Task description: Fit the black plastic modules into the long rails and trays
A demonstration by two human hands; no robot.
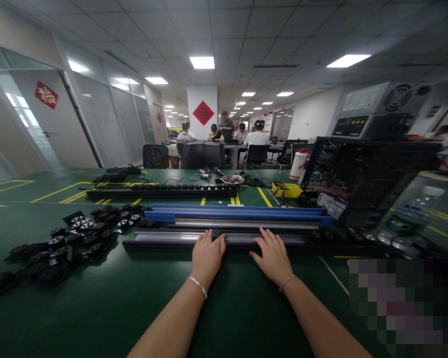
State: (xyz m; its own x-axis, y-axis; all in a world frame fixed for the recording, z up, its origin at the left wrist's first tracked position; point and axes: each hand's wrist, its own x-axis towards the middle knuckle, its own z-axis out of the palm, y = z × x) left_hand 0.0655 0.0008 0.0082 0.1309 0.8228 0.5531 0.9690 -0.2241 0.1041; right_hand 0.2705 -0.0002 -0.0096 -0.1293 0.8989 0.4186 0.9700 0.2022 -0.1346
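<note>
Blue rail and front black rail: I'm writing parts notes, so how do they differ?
The blue rail is blue; the front black rail is black with a silvery strip. The blue rail lies farther back; the front black rail has the left hand and right hand at it. Both are long and straight.

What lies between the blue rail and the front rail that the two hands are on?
Another long rail, with a silvery face, lies between the blue rail and the front rail, as the head view shows.

Dark piece [217,232] partly hidden by left hand [206,253]; forearms [171,318] cut off below.
</note>
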